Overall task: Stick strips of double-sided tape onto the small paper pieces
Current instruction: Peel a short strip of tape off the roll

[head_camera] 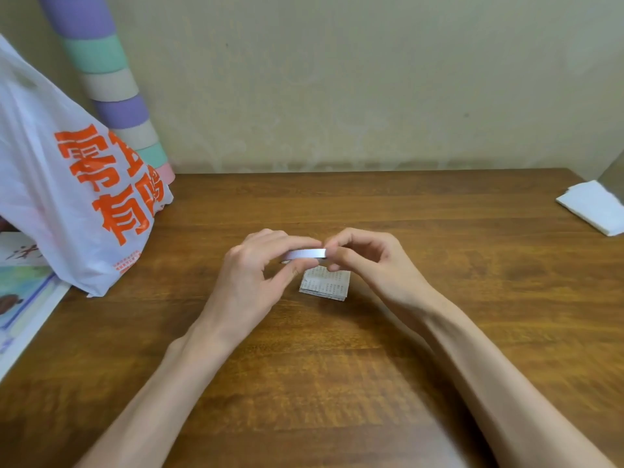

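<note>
White tape roll [305, 254] at centre of frame, seen edge-on and level, just above the bench [337, 383], long axis running left to right. Gripped by left hand [256, 268], fingers curled over the top, thumb beneath. Pinched at its right rim by right hand [368, 261], thumb and forefinger closed there, probably picking at the free end; end itself too small to make out.

Just below the roll in frame and slightly right of it: small stack of printed paper pieces [326, 284], flat on the bench, near-square, upper edge roughly parallel to the roll and partly hidden behind the right fingertips, seemingly untouched by either hand. Right hand nearer to the stack.

Likely next: drawing a strip out rightward, then down onto the top piece. Open wood to the right and toward lower frame for that pull. Orange-lettered plastic bag [67, 197] and booklets [20, 298] at left, folded white tissue [594, 207] at far right edge, all well apart.
</note>
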Demonstrator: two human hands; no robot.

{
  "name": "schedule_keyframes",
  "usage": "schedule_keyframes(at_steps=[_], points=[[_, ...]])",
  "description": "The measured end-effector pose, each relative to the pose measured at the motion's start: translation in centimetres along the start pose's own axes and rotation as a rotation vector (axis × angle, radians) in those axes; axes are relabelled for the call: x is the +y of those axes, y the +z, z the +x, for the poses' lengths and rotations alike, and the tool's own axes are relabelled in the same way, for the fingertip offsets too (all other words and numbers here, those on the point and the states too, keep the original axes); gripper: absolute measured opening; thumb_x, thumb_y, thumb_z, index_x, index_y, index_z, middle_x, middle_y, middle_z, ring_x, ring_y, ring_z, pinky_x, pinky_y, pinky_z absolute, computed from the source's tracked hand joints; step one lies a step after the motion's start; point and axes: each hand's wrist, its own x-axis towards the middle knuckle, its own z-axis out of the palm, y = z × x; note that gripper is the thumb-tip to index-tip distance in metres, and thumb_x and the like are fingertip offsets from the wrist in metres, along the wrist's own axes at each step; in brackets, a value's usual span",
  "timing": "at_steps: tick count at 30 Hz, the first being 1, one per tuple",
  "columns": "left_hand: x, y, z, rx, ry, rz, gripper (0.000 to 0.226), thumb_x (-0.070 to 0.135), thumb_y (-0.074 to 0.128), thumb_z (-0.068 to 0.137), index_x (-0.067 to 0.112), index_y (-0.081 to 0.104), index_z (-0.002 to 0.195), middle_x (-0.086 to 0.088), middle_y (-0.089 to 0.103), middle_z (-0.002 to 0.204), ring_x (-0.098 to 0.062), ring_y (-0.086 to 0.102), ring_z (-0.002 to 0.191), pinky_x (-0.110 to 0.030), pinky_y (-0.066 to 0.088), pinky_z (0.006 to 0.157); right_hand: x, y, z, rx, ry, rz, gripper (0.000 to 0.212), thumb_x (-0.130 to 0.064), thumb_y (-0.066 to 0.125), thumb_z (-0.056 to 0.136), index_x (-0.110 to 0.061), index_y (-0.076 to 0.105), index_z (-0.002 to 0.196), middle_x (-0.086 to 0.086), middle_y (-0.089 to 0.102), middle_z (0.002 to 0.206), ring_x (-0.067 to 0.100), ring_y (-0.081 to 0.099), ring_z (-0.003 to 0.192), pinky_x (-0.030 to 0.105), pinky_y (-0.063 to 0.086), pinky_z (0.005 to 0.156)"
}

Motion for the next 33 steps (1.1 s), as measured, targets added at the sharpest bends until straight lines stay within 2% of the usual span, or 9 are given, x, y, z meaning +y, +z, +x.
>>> schedule_keyframes(at_steps=[4, 6, 8, 12, 16, 21, 26, 30, 33], points=[[-0.7, -0.4, 0.3, -0.08, -0.184, -0.229, 0.029, 0.04, 0.065, 0.095, 0.028, 0.075, 0.119, 0.016, 0.073, 0.112, -0.007, 0.065, 0.116, -0.024, 0.048, 0.102, -0.3, -0.6, 0.0, 0.006, 0.048, 0.235, 0.018, -0.009, 0.066, 0.098, -0.012, 0.074, 0.082, 0.012, 0.071, 0.096, 0.017, 0.068, 0.096, 0.03, 0.053, 0.088], [-1.1, -0.2, 0.3, -0.106, -0.184, -0.283, 0.021, 0.035, 0.062, 0.099, 0.024, 0.077, 0.108, 0.011, 0.073, 0.105, -0.014, 0.067, 0.109, -0.032, 0.051, 0.096, -0.4, -0.7, 0.0, 0.006, 0.046, 0.268, 0.018, -0.011, 0.066, 0.096, -0.014, 0.074, 0.081, 0.011, 0.071, 0.094, 0.018, 0.068, 0.094, 0.03, 0.053, 0.088], [-1.0, 0.0, 0.2, -0.096, -0.181, -0.317, 0.015, 0.034, 0.062, 0.099, 0.029, 0.076, 0.099, 0.013, 0.07, 0.097, -0.014, 0.066, 0.099, -0.03, 0.048, 0.088, -0.4, -0.5, 0.0, 0.013, 0.027, 0.216, 0.019, -0.007, 0.067, 0.099, -0.013, 0.072, 0.082, 0.005, 0.071, 0.087, 0.012, 0.067, 0.086, 0.025, 0.053, 0.085], [-0.5, 0.0, 0.2, -0.082, -0.099, -0.199, 0.009, 0.04, 0.063, 0.097, 0.039, 0.072, 0.098, 0.016, 0.064, 0.09, -0.015, 0.06, 0.095, -0.023, 0.045, 0.085, -0.1, -0.5, -0.1, -0.009, -0.029, 0.019, 0.012, -0.005, 0.068, 0.098, -0.004, 0.071, 0.086, -0.008, 0.067, 0.075, 0.009, 0.061, 0.08, 0.019, 0.049, 0.078], [-0.2, 0.3, -0.1, -0.097, 0.004, -0.026, 0.014, 0.04, 0.065, 0.096, 0.031, 0.074, 0.102, 0.016, 0.062, 0.091, -0.014, 0.059, 0.096, -0.025, 0.047, 0.083, 0.1, -0.1, -0.2, -0.051, -0.037, -0.051, 0.01, -0.002, 0.07, 0.096, 0.001, 0.071, 0.087, -0.01, 0.068, 0.076, 0.001, 0.06, 0.074, 0.016, 0.047, 0.073], [-0.2, -0.1, 0.0, -0.121, -0.119, -0.122, 0.025, 0.039, 0.065, 0.095, 0.026, 0.073, 0.115, 0.022, 0.07, 0.111, -0.001, 0.063, 0.115, -0.01, 0.044, 0.094, 0.0, -0.8, -0.1, 0.009, -0.016, 0.067, 0.012, -0.012, 0.071, 0.093, -0.012, 0.072, 0.081, -0.005, 0.068, 0.073, 0.017, 0.061, 0.083, 0.027, 0.048, 0.084], [-0.4, 0.1, -0.4, -0.06, 0.033, 0.03, 0.02, 0.032, 0.06, 0.101, 0.019, 0.075, 0.106, 0.017, 0.063, 0.091, -0.01, 0.061, 0.089, -0.027, 0.049, 0.079, 0.0, -0.8, -0.3, -0.022, -0.045, 0.02, 0.012, -0.002, 0.07, 0.096, -0.003, 0.07, 0.084, -0.006, 0.068, 0.075, 0.009, 0.061, 0.077, 0.021, 0.049, 0.078], [-0.3, 0.2, -0.5, -0.086, 0.068, 0.105, 0.027, 0.037, 0.058, 0.1, 0.021, 0.075, 0.113, 0.015, 0.062, 0.094, -0.01, 0.058, 0.091, -0.032, 0.051, 0.081, 0.3, -0.1, -0.2, -0.059, -0.048, -0.082, 0.008, -0.004, 0.072, 0.096, -0.002, 0.072, 0.089, -0.003, 0.071, 0.082, 0.008, 0.062, 0.079, 0.028, 0.048, 0.075], [-0.3, 0.0, -0.5, -0.062, -0.001, 0.07, 0.036, 0.041, 0.064, 0.096, 0.025, 0.071, 0.127, 0.017, 0.069, 0.112, -0.006, 0.065, 0.109, -0.031, 0.053, 0.097, 0.1, -0.3, -0.2, -0.024, -0.05, -0.035, 0.012, -0.002, 0.071, 0.095, -0.006, 0.072, 0.084, -0.008, 0.069, 0.076, 0.006, 0.061, 0.075, 0.021, 0.047, 0.075]])
